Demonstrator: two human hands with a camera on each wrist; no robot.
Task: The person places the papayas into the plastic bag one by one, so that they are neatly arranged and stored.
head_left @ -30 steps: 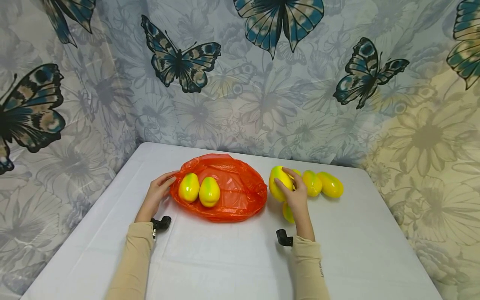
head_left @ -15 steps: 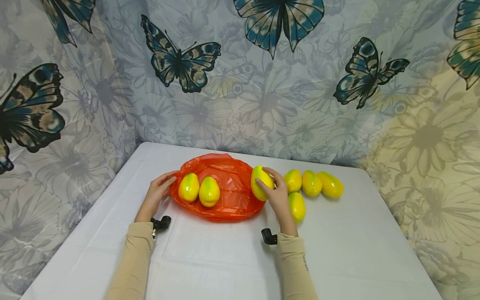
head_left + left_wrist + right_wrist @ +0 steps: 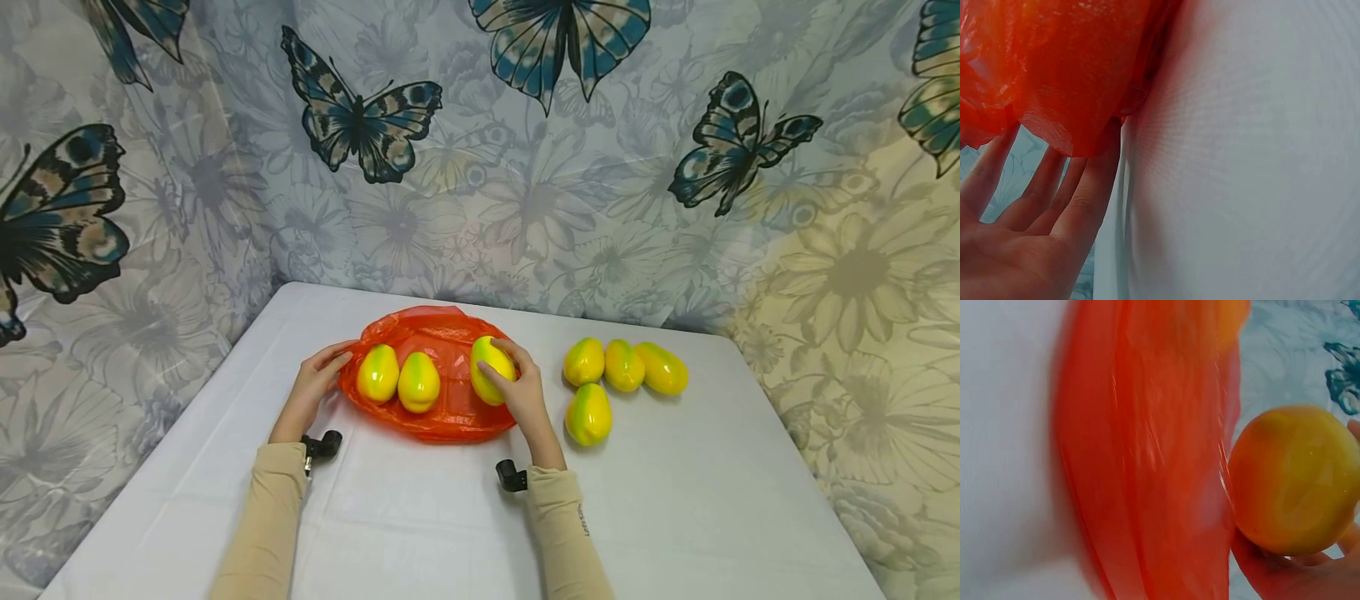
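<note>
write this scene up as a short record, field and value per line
left hand: touching the bag's left edge
right hand: holding a yellow fruit over the bag's right side
bag: red plastic, spread open
fruits in bag: two, side by side
fruits on table: four, right of the bag
table: white
wall: flowers and butterflies

Crinkles like thin, glossy plastic film on the red bag (image 3: 448,323); gleams smooth and polished on the yellow-green fruits (image 3: 588,415); shows matt, lightly creased cloth on the white tablecloth (image 3: 420,517); turns matt fabric on the beige sleeves (image 3: 562,521); resembles plastic, perhaps, on the black wrist cameras (image 3: 326,446).
</note>
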